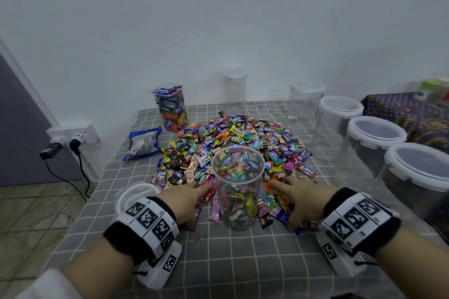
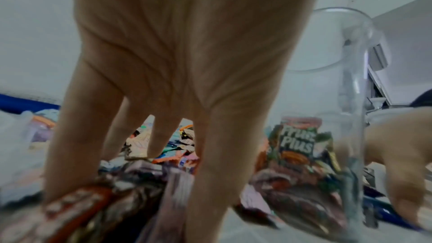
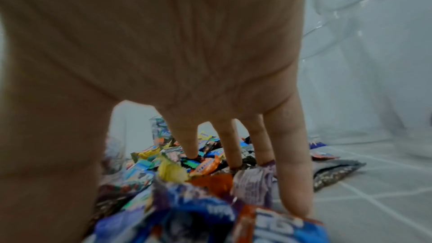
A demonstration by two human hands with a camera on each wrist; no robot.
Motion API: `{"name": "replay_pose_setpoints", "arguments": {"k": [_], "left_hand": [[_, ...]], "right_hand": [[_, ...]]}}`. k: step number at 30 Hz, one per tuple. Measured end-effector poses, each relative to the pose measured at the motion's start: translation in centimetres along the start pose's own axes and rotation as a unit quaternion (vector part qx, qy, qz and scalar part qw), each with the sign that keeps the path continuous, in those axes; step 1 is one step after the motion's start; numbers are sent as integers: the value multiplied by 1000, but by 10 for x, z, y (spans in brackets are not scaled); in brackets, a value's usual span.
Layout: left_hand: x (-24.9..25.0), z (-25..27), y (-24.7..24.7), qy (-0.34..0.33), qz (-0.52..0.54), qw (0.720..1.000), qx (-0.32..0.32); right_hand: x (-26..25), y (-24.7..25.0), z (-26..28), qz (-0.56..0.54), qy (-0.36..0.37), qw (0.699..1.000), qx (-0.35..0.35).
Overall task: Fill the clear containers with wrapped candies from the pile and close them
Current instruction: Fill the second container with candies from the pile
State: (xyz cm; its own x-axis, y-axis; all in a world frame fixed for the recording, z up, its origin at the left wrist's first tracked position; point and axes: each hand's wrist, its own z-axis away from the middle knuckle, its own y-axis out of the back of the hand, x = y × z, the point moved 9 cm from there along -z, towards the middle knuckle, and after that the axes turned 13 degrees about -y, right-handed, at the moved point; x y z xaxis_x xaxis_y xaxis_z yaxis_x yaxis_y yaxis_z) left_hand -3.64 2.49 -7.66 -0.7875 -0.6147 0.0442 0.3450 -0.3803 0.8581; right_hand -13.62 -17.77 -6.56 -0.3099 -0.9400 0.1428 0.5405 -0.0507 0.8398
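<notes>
A tall clear round container [image 1: 238, 187], open-topped and nearly full of wrapped candies, stands at the near edge of the candy pile [image 1: 233, 143]. My left hand [image 1: 187, 198] lies palm down on the candies just left of it, fingers straight and spread [image 2: 151, 141]. On the other side my right hand [image 1: 296, 198] presses flat on the pile, fingers extended into the wrappers [image 3: 233, 147]. Neither hand holds anything that I can see. A round lid [image 1: 136, 195] lies left of my left wrist. The container wall [image 2: 350, 117] shows at the right of the left wrist view.
A filled square container [image 1: 170, 107] stands at the back left, with a blue candy bag [image 1: 143, 143] beside it. Empty clear containers [image 1: 234, 90] line the back and lidded tubs [image 1: 374, 138] the right side. The table's left edge drops to a tiled floor.
</notes>
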Motion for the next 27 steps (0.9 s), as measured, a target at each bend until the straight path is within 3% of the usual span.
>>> {"name": "replay_pose_setpoints", "arguments": {"k": [5,12,27], "left_hand": [[7,-4,1,-38,-46,996,61],[10,-2,6,-53,-27,991,123],[6,5,25,-6,49,978,204]], "right_hand": [[-13,1,0,29,24,998,41],[-18,6,-5,-36,36,996,69],[-16,19,-6,-79,24,991,109]]}}
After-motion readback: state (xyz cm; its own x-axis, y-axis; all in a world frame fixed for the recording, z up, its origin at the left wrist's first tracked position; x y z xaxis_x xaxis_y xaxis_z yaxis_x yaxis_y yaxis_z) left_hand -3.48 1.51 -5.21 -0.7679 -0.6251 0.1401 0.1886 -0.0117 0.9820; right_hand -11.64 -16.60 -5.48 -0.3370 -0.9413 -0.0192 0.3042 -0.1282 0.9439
